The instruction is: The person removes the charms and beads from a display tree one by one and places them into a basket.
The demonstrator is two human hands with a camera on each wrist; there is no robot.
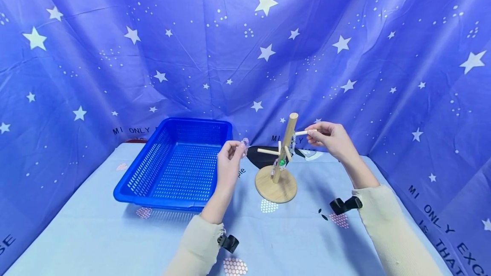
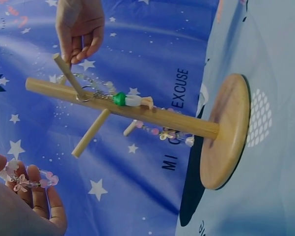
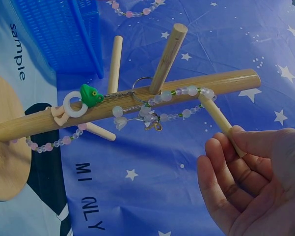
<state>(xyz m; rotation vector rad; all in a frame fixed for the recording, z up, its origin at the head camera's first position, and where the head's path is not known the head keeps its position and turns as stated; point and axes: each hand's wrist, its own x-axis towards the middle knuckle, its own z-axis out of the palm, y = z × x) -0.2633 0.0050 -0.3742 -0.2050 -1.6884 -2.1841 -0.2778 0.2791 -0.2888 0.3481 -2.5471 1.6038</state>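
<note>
A bracelet of pink and clear beads (image 2: 48,180) with a small bow charm hangs from the fingers of my left hand (image 1: 229,163), which pinches it beside the stand. My right hand (image 1: 333,139) pinches the end of an upper peg (image 3: 218,115) on the wooden stand (image 1: 292,125). A white and clear beaded bracelet (image 3: 191,91) is looped over that same peg, near the post. From another peg a keychain with a green frog head (image 3: 91,96) hangs by its ring. Lower down, a pink beaded bracelet (image 3: 48,147) hangs by the post.
To the left stands a blue perforated plastic basket (image 1: 166,199), its inside bare where visible. The stand's round base (image 1: 276,193) rests on a light blue tablecloth (image 1: 115,242). A blue star-patterned curtain (image 1: 207,54) closes off the back and sides.
</note>
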